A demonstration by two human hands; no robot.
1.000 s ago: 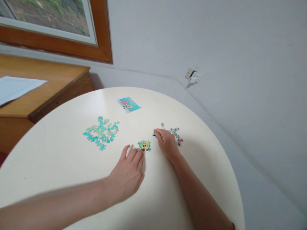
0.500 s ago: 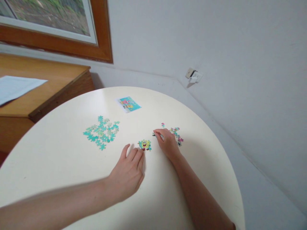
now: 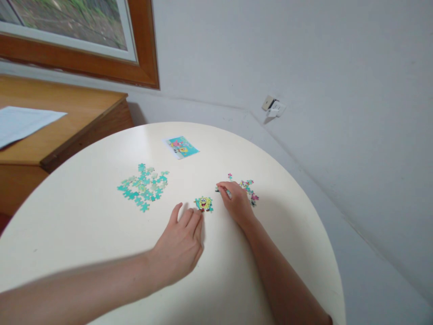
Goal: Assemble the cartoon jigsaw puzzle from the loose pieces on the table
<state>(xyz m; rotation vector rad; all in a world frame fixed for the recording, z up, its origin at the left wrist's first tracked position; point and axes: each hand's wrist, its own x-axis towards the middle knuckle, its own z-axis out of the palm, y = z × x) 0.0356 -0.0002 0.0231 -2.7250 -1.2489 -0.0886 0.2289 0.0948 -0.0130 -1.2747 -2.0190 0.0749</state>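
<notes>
A small joined block of jigsaw puzzle [image 3: 204, 203] with a yellow cartoon face and turquoise edges lies on the round white table [image 3: 101, 234]. At its lower left edge rests my left hand [image 3: 182, 239], palm down, thumb held apart and fingertips touching the block. To the right of the block, my right hand [image 3: 236, 200] pinches thumb and forefinger together at a small dark and white puzzle piece [image 3: 217, 189], partly hidden under the fingers. Beyond that hand lie loose multicoloured puzzle pieces [image 3: 254, 197], some covered by it.
A loose heap of turquoise puzzle pieces [image 3: 144, 187] spreads on the left of the table. Farther back lies a picture card [image 3: 182, 147]. A wooden cabinet [image 3: 67, 97] with a paper sheet [image 3: 27, 124] stands at left; a wall socket [image 3: 269, 104] is behind the table.
The joined block has shifted very slightly left and away from me at my left fingertips. My right hand stays in the same place, still pinching.
</notes>
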